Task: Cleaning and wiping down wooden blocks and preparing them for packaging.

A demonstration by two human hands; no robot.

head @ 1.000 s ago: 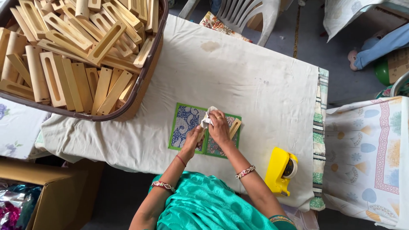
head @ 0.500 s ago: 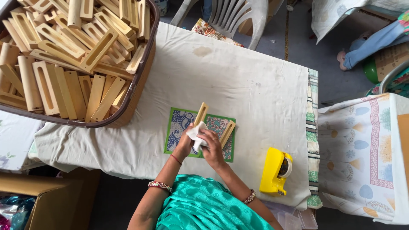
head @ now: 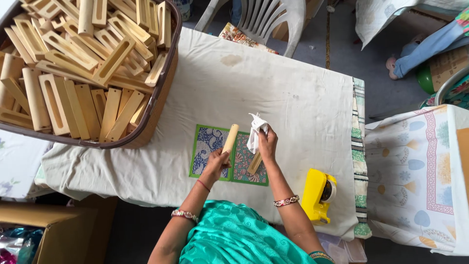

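Note:
My left hand (head: 217,160) grips the near end of a pale bamboo piece (head: 230,138), which points away from me over a green-edged patterned mat (head: 208,146). My right hand (head: 266,143) is lifted above the mat with a crumpled white cloth (head: 255,132) pinched in its fingers. A second bamboo piece (head: 254,163) lies on the mat under my right wrist, partly hidden. The cloth hangs apart from the held piece.
A large brown basket (head: 161,93) heaped with several slotted bamboo pieces fills the left. A yellow tape dispenser (head: 317,195) sits near the table's right front edge. A white plastic chair (head: 273,17) stands beyond the table; a cardboard box (head: 53,230) is low left.
My right hand has lifted the cloth off the held bamboo piece and moved it up and to the right. My left hand has kept hold of the piece.

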